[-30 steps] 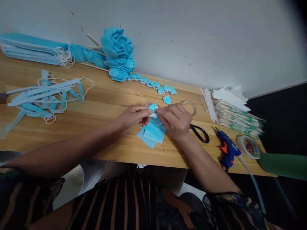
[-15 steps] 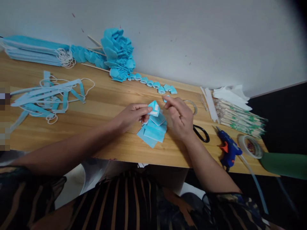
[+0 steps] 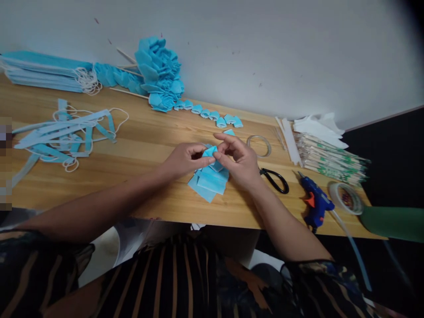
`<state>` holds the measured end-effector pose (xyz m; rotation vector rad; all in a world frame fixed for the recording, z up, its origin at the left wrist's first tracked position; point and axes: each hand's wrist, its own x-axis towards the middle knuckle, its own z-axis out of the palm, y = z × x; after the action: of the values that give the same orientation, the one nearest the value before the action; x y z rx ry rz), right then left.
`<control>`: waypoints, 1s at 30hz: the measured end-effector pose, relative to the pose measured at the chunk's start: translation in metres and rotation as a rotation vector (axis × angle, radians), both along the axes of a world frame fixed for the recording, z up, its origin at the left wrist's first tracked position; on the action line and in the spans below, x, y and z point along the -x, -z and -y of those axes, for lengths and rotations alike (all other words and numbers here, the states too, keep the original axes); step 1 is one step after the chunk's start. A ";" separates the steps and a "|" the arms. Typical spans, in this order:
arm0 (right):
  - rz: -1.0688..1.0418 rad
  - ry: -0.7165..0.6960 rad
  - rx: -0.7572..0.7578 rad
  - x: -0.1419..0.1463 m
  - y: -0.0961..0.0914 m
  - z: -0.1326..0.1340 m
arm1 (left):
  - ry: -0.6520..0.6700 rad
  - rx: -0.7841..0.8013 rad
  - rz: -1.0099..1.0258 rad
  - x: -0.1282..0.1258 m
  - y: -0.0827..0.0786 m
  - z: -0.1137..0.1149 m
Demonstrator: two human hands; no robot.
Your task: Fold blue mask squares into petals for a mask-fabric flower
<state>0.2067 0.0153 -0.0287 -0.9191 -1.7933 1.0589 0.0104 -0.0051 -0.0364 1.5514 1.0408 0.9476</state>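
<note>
Two hands were seen pinched together on a small folded piece of light-blue nonwoven fabric [image 3: 210, 152], held just above a short stack of flat blue fabric squares [image 3: 206, 184] near the front edge of the pale wooden table [image 3: 149, 141]. The left hand [image 3: 183, 160] was closed on the piece's left side between thumb and forefinger. The right hand [image 3: 241, 164] was half curled, its thumb and forefinger tips nipped on the right corner and the other fingers loose. The piece was judged very light, soft and limp, springy at its folds and not fragile. It would best be gripped at the creased corners, so that the folds were kept shut. Black-handled scissors [image 3: 275, 179] lay just right of the right hand.
</note>
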 end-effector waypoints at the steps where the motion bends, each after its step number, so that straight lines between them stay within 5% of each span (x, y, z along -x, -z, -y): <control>1: -0.014 0.007 0.014 0.000 0.001 0.000 | -0.012 -0.001 -0.002 0.000 0.000 0.000; 13: -0.017 -0.020 0.072 0.000 -0.001 0.002 | 0.007 0.014 0.001 0.000 0.001 -0.001; 22: -0.063 0.115 0.049 -0.002 0.004 -0.001 | -0.027 0.052 0.079 0.001 0.000 -0.003; 30: -0.003 -0.024 0.110 -0.003 0.004 -0.003 | -0.156 0.082 0.166 0.004 -0.007 -0.005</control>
<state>0.2093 0.0181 -0.0324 -0.9635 -1.7611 1.1837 0.0066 0.0000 -0.0289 1.3154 1.0795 1.1065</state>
